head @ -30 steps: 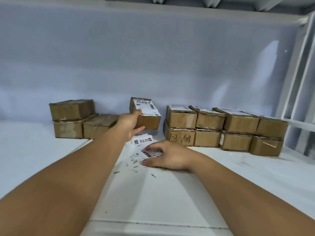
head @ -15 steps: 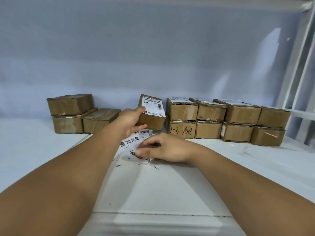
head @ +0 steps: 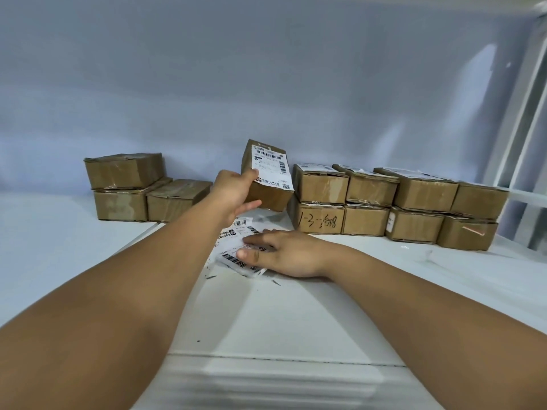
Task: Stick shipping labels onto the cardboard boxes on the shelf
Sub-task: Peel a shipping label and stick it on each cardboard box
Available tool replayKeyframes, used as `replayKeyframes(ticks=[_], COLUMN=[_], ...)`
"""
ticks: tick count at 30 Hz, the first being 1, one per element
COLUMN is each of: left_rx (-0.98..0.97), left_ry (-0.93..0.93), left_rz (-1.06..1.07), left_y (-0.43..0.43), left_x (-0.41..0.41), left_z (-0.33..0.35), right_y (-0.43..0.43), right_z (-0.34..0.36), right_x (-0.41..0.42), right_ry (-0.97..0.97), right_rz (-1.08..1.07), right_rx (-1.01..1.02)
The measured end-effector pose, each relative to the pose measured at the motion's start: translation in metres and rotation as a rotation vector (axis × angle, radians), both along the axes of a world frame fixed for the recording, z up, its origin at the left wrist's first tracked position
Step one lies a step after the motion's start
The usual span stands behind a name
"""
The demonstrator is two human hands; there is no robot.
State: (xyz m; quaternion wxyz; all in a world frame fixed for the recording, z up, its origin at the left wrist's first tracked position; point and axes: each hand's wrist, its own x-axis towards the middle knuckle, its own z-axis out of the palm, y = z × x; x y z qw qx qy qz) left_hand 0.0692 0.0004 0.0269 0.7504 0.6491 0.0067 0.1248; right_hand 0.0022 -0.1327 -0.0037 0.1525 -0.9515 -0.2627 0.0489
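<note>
My left hand [head: 233,193] grips a small cardboard box [head: 266,193] with a white shipping label [head: 270,167] on its top face. The box is lifted and tilted, just left of the labelled boxes. My right hand [head: 284,254] lies on a loose pile of shipping labels [head: 236,258] on the white shelf [head: 296,315], its thumb and fingers pinching the top sheets. A two-layer row of labelled boxes [head: 367,187] stands at the right. Three unlabelled boxes [head: 124,184] sit at the left.
A pale blue back wall closes the shelf behind the boxes. A white frame upright [head: 515,128] rises at the far right. Small dark scraps [head: 211,276] lie on the shelf near the labels. The shelf's front edge [head: 281,359] runs below my forearms.
My left hand has carried the labelled box to the right and tipped it more upright, close to the right-hand stack. My right hand has stayed on the label pile and pulled it together slightly.
</note>
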Motion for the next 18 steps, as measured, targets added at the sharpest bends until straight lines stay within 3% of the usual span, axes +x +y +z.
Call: replayKeyframes(ticks=[7, 13, 18], left_rx=[-0.018, 0.105, 0.406], left_ry=[0.144, 0.241, 0.257], left_rz=[-0.1, -0.103, -0.001], left_y=[0.001, -0.003, -0.001], left_x=[-0.005, -0.01, -0.001], left_z=[0.0, -0.004, -0.009], right_y=[0.003, 0.005, 0.0], right_z=[-0.001, 0.0, 0.001], right_x=[-0.002, -0.003, -0.002], right_ry=[-0.01, -0.061, -0.033], right_rz=[0.046, 0.04, 0.019], right_rx=[0.122, 0.213, 0.284])
